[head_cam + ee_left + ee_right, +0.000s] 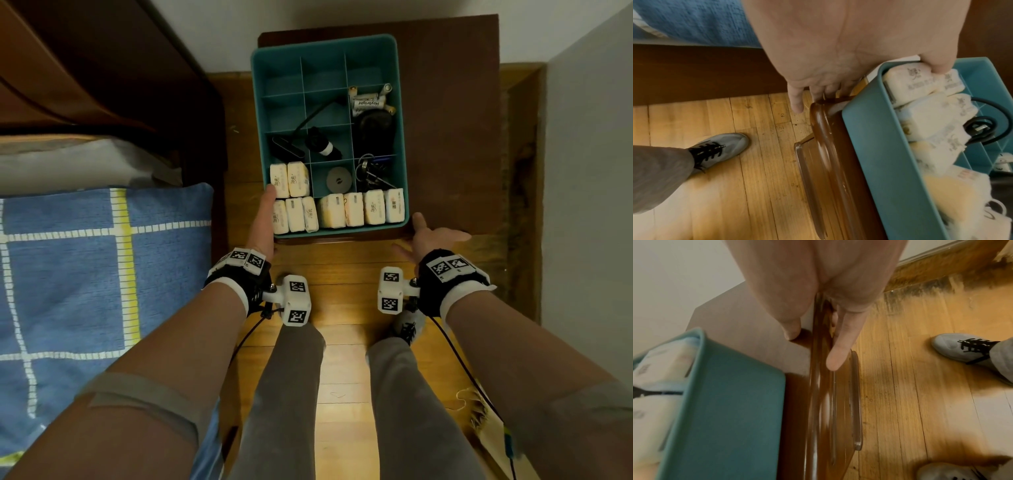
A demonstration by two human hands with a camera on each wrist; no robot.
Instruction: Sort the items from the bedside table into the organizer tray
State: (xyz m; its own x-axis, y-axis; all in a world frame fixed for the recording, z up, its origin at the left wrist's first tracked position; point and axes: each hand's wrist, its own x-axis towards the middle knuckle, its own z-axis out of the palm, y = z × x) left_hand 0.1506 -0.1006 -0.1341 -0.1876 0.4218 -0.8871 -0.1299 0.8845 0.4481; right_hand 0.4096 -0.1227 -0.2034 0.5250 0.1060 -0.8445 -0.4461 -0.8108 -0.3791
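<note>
Tray [400,137] on bench [452,120] – left hand [262,222] grasping its near-left corner; right hand [433,236] released, just beside near-right corner.

Your teal plastic organizer tray [401,144] sits on a dark reddish-brown wooden bedside table [452,137]. It holds white tissue packs [352,209] with grey print. Your bed cover [68,281] is blue with a white and yellow grid. The floor [342,377] is honey-yellow planks.
</note>
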